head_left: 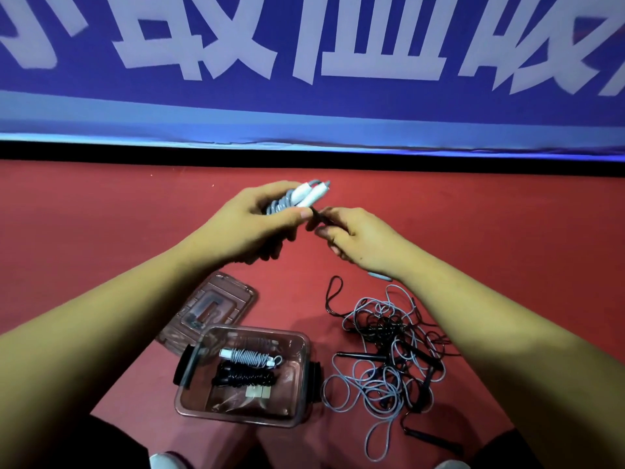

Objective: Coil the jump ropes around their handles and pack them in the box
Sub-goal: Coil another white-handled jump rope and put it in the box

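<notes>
My left hand (257, 225) grips a grey jump rope (297, 198) coiled around its two white handles, held up above the red floor. My right hand (355, 238) pinches the rope's loose end right beside the bundle. Below, a clear plastic box (297, 414) stands open on the floor. Inside it lie a coiled grey rope with white handles (248, 357) and a coiled black rope (243, 379). To the right of the box sprawls a tangle of loose grey and black ropes (389, 353) with black handles.
The box's clear lid (209, 309) lies flat on the red floor behind and left of the box. A blue banner with white characters (304, 62) runs across the back. My knees and shoes (169, 462) are at the bottom edge.
</notes>
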`<state>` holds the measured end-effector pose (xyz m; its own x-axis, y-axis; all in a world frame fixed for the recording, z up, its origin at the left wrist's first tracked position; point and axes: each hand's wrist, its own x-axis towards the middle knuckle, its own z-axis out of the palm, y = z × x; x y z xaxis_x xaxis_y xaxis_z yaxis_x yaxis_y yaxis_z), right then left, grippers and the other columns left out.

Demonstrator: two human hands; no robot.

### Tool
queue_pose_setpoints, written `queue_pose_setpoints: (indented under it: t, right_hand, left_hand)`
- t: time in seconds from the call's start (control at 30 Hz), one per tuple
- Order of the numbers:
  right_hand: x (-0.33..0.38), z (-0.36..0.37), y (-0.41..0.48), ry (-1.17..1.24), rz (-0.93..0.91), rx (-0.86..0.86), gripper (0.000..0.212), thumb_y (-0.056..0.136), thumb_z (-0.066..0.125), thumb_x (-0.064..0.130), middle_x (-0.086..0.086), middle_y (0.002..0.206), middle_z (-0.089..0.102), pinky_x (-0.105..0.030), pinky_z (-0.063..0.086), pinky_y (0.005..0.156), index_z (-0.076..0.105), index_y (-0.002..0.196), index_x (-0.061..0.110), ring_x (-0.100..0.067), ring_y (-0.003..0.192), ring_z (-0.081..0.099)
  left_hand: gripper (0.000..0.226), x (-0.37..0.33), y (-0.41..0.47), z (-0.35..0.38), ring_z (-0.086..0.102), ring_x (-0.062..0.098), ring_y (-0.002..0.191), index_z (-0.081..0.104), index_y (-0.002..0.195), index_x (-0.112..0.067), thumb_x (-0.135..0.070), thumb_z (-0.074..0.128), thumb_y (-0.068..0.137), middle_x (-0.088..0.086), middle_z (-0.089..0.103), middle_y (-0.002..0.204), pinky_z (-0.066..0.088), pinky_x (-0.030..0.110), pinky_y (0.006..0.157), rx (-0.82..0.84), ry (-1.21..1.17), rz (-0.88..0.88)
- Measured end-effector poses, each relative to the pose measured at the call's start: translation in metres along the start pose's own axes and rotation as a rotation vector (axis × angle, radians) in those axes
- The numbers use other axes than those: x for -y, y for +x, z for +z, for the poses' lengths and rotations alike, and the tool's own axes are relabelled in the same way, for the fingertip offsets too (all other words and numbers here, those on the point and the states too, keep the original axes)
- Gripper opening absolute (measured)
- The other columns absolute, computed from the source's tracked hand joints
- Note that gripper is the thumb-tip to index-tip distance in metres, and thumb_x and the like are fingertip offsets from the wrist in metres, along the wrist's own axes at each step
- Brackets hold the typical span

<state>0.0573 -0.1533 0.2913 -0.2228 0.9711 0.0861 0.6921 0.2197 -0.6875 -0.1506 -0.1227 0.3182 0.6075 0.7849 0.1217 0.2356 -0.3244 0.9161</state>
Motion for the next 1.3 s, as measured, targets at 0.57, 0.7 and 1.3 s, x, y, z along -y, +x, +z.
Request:
queue_pose_setpoints:
  t: [0.57,0.7,1.3]
  right_hand:
    - [0.026,0.029,0.002,-0.169,0.054,0.201,0.030,0.099,0.051,0.030,-0.002,0.062,0.046,-0.033,0.032,0.057,0.059,0.078,0.009,-0.020,0.057,0.039]
    - [0.027,0.030,-0.001,-0.311,0.003,0.193,0.035,0.094,0.057,0.034,-0.004,0.063,0.049,-0.035,0.036,0.056,0.048,0.069,0.011,-0.027,0.060,0.044]
    - [0.004,-0.004,0.006,-0.201,-0.023,-0.249,0.017,0.093,0.058,0.032,0.010,0.060,0.052,-0.032,0.041,0.062,0.068,0.085,0.021,-0.017,0.065,0.050]
  left_hand:
    - [0.031,0.065,0.029,-0.031,0.057,0.035,0.078,0.052,0.100,-0.020,-0.042,0.070,0.088,0.005,0.058,0.083,0.038,0.036,0.062,-0.257,0.756,-0.211]
    - [0.033,0.073,0.026,-0.013,0.061,0.033,0.089,0.053,0.112,-0.032,-0.048,0.067,0.086,0.007,0.064,0.099,0.039,0.034,0.065,-0.204,1.040,-0.188]
    - [0.020,0.024,0.005,0.034,0.050,0.013,0.046,0.053,0.070,-0.054,-0.060,0.062,0.086,-0.007,0.054,0.055,0.036,0.025,0.050,0.285,0.544,-0.056]
